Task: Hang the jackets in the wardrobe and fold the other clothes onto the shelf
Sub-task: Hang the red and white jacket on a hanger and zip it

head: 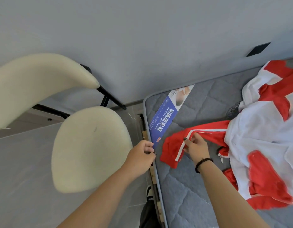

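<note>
So my right hand (196, 146) is on the red sleeve (177, 145) of the red and white jacket (261, 137), fingers bent and pinching the fabric by its white stripe. My left hand (141, 154) is curled up just left of the sleeve, at the mattress (191, 191) edge, fingertips pinched together, can't tell if there's anything in them. The jacket's spread open on the grey mattress, off to the right. Both arms reach forward. Cream chair (91, 145) sits on the left.
</note>
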Demonstrator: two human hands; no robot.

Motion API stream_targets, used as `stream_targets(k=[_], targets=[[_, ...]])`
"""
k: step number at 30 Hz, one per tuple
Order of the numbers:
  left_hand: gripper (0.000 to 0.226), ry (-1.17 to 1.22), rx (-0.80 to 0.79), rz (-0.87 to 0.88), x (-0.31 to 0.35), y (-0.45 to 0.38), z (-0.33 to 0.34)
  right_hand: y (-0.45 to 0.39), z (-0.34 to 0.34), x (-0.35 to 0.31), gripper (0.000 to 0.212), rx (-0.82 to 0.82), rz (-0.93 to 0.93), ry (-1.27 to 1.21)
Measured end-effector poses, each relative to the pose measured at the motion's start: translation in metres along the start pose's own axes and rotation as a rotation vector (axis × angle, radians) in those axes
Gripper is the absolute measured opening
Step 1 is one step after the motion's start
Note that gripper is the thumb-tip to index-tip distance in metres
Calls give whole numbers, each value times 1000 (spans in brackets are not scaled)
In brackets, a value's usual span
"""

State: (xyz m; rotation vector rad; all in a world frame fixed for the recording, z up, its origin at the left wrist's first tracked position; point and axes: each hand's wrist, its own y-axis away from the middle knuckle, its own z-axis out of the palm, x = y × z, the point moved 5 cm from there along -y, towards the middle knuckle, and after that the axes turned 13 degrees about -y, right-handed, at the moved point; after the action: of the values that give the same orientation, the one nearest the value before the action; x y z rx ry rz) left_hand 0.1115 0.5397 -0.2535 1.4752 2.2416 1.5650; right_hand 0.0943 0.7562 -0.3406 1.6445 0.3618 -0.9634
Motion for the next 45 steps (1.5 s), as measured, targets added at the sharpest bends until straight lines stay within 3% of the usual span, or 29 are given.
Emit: stream_targets(k=[4, 8, 11, 13, 15, 18, 23, 25, 28, 31, 34, 37, 40, 45], targets=[[28, 71, 112, -50, 16, 16, -29, 58, 25, -45, 32, -249, -166, 60], [10, 206, 104, -79, 42, 42, -59, 127, 52, -84, 34, -519, -323, 134], [32, 368, -91, -167, 54, 66, -64, 178, 71, -102, 48, -691, -420, 246], [34, 476, -261, -227, 55, 83, -62, 206, 81, -102, 39, -791, -451, 297], [28, 486, -277, -212, 52, 94, -66, 229, 86, -96, 27, -842, -434, 300], [6, 322, -161, -107, 45, 108, -75, 250, 82, -87, 23, -776, -348, 291], [13, 280, -58, 2, 37, 134, -87, 253, 57, -92, 30, -651, -272, 219], [14, 285, -14, 45, 37, 146, -94, 242, 40, -101, 33, -469, -363, 200], [20, 263, 30, 103, 40, 161, -103, 214, 9, -112, 26, -56, -622, 307], [16, 236, 38, 137, 46, 170, -108, 171, -9, -103, 53, 157, -497, 502], [21, 274, 35, 141, 45, 175, -116, 137, -10, -85, 73, 123, -223, 748], [23, 287, 56, 122, 31, 178, -127, 126, 6, -66, 55, -54, -50, 839], [22, 329, 107, 52, 8, 179, -142, 128, 28, -64, 14, -179, -89, 781], [19, 338, 249, -105, -44, 175, -167, 153, 68, -61, 8, -333, 11, 454]])
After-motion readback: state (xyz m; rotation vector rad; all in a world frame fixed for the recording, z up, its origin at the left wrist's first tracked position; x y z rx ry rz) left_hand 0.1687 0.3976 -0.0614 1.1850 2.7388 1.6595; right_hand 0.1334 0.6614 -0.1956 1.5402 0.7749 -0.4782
